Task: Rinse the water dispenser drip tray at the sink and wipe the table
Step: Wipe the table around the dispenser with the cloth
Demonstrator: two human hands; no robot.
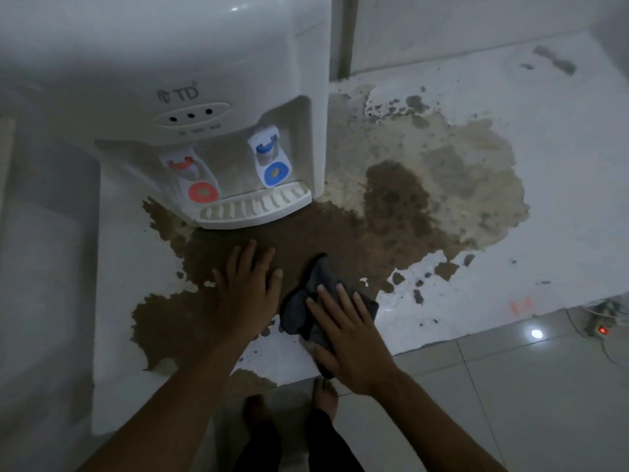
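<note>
A white water dispenser (190,97) stands on the white table (561,206), whose surface is worn to brown patches. Its slotted drip tray (255,207) sits in place at the dispenser's foot, under the red tap (190,172) and the blue tap (270,155). My left hand (246,287) lies flat on the table in front of the tray, fingers spread, holding nothing. My right hand (347,332) presses flat on a dark grey cloth (306,301) near the table's front edge.
A tiled floor (510,386) lies below the table's front edge, and my bare feet (325,393) show there. A power strip with a red light (602,327) and cables sits on the floor at the right. A wall runs behind the table.
</note>
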